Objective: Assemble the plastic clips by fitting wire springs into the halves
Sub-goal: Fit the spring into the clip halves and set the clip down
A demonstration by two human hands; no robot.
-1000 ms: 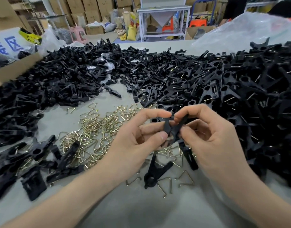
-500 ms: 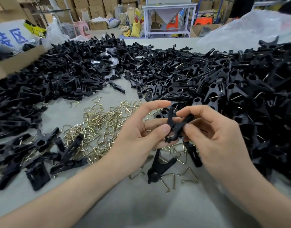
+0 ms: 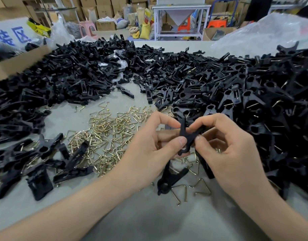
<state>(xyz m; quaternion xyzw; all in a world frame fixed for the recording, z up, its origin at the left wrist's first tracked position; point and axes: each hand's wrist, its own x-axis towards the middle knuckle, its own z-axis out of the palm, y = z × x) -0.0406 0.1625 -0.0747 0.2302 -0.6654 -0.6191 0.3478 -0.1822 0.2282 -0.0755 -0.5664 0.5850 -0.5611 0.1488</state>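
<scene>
Held just right of centre, clear of the grey table [image 3: 149, 221]: two black clip halves [image 3: 185, 135], crossed like an X. Pinching them from the left, thumb and forefinger of the left hand [image 3: 149, 146], remaining fingers curled behind. Pinching from the right, thumb and forefinger of the right hand [image 3: 231, 150], likewise curled tight. Spring between the halves: cannot tell.

Directly below the hands, flat on the table, a joined clip [image 3: 167, 178] with legs spread, and loose springs [image 3: 202, 186] just beside it. Left of centre, a scattered heap of brass-coloured wire springs [image 3: 104, 134]. Lower left, several finished clips [image 3: 41, 152] lying among springs. Across the upper left, a broad pile of black halves [image 3: 71, 72]; down the right side, a deeper pile [image 3: 257, 94], wire glinting in many pieces. Upper left edge, a cardboard box [image 3: 19, 61]; upper right, a clear plastic bag [image 3: 264, 30].
</scene>
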